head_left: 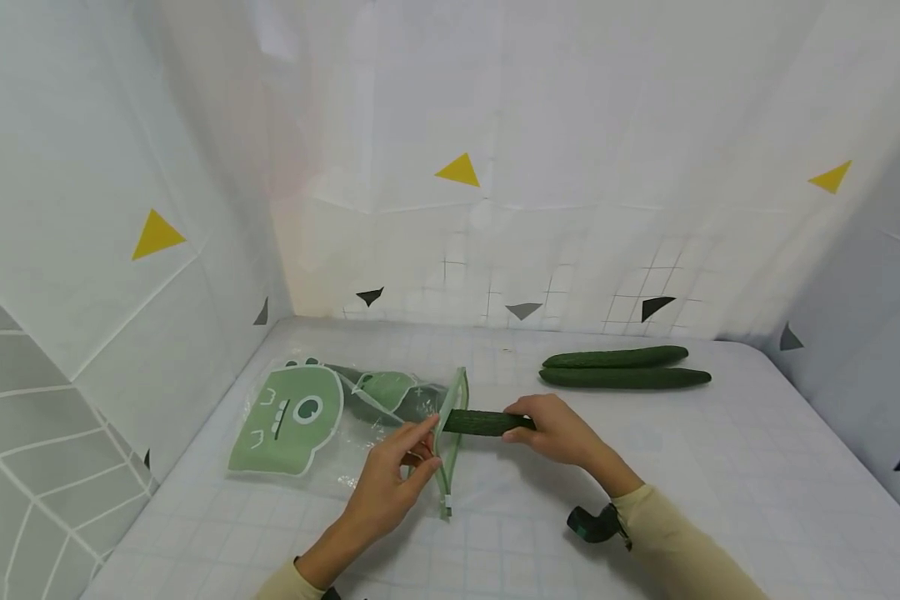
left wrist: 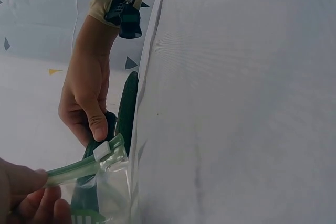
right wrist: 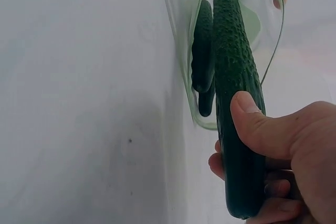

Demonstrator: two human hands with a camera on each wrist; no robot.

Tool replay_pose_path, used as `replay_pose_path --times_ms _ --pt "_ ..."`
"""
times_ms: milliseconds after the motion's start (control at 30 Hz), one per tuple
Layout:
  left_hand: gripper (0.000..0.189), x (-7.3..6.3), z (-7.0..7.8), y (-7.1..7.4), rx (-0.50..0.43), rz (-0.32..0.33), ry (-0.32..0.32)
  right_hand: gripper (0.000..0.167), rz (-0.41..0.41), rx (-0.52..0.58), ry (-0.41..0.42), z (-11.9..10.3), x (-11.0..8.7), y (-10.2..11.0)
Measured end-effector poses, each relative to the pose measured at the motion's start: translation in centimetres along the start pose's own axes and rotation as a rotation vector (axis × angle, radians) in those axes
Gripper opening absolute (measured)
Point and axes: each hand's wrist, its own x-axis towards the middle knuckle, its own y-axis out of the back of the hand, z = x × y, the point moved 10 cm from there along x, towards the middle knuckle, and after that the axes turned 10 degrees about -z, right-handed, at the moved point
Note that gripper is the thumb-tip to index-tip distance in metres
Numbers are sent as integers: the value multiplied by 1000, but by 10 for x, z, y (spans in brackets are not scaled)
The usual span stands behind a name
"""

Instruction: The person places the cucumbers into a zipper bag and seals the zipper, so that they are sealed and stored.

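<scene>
From my remote seat I watched the right hand point(head_left: 558, 429) curled round a cucumber point(head_left: 483, 422) near its outer end, thumb along the upper side. The cucumber's other end pointed into the mouth of a clear, green-printed bag point(head_left: 288, 433). The left hand point(head_left: 397, 467) pinched the bag's zip edge point(left wrist: 71, 172) between thumb and fingers, with the slider point(left wrist: 102, 150) nearby.

I judged the cucumber firm and stiff, fairly light, its bumpy skin giving decent purchase — though a hard squeeze could bruise it. The outer end seemed the right hold, leaving the tip free. The bag looked thin, limp and slick, best taken by its stiffer rim.

Beyond, two more cucumbers point(head_left: 626, 379) lay side by side on the worktop point(head_left: 525, 542), well apart from the bag.

I couldn't tell how deep the tip sat. The right wrist view showed dark green cucumber shapes point(right wrist: 202, 45) inside the bag — partly overlapped, so I wouldn't swear to the count. The left hand was cut off in its own wrist view.
</scene>
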Motion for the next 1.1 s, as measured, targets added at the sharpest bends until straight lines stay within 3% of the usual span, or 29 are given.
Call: replay_pose_path --times_ms 367,600,1100 --pt "57 0 0 2 13 23 -11 29 64 25 -90 3 8 1" --pt "58 0 -3 2 15 20 21 23 85 34 -59 -2 15 -6" --pt "59 1 -3 3 11 22 11 21 37 -65 -12 -26 38 -31"
